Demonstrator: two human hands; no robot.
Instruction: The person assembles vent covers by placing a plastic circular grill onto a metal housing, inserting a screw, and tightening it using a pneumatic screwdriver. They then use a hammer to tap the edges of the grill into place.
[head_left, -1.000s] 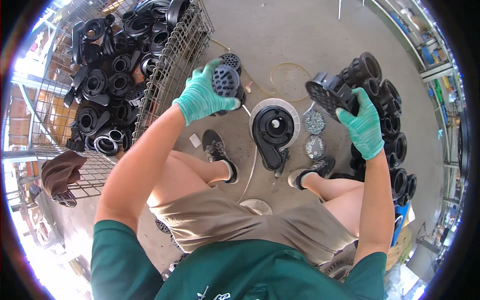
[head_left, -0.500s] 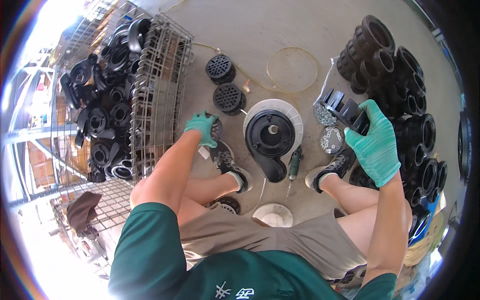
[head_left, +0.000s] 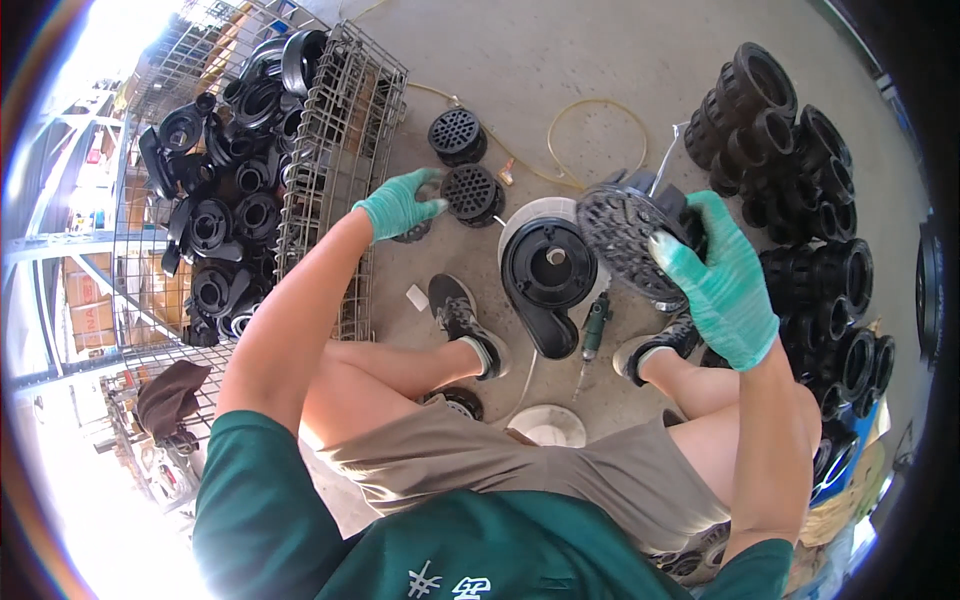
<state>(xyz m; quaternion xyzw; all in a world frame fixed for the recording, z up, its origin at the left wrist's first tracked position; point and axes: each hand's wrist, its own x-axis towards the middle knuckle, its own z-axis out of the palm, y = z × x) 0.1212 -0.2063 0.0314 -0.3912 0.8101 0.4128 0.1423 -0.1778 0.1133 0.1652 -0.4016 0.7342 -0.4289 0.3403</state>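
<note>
In my gloved right hand (head_left: 725, 280) is a round black strainer (head_left: 625, 235), gripped by its edge with the thumb across its perforated face. My gloved left hand (head_left: 402, 205) is open, fingers stretched toward a round black perforated piece (head_left: 472, 190) on the floor; whether they touch cannot be told. Another round perforated piece (head_left: 415, 232) shows partly beneath that hand. Between my feet a black snail-shaped pump casing (head_left: 545, 275) lies on a pale round support (head_left: 540, 210). To its right lies a green power screwdriver (head_left: 596, 325). The held strainer hides the small dishes of hardware almost entirely.
A wire cage (head_left: 345, 150) full of black moulded parts (head_left: 235, 180) stands left. Stacked black ring-shaped parts (head_left: 825, 270) line the right side. A yellowish hose (head_left: 600, 105) curls on the floor ahead. A further perforated piece (head_left: 457, 135) and a white round lid (head_left: 545, 425) lie nearby.
My right hand has brought its strainer left and turned the perforated face into view, over the hardware dishes. My left hand has lifted off the nearer perforated piece and moved farther forward.
</note>
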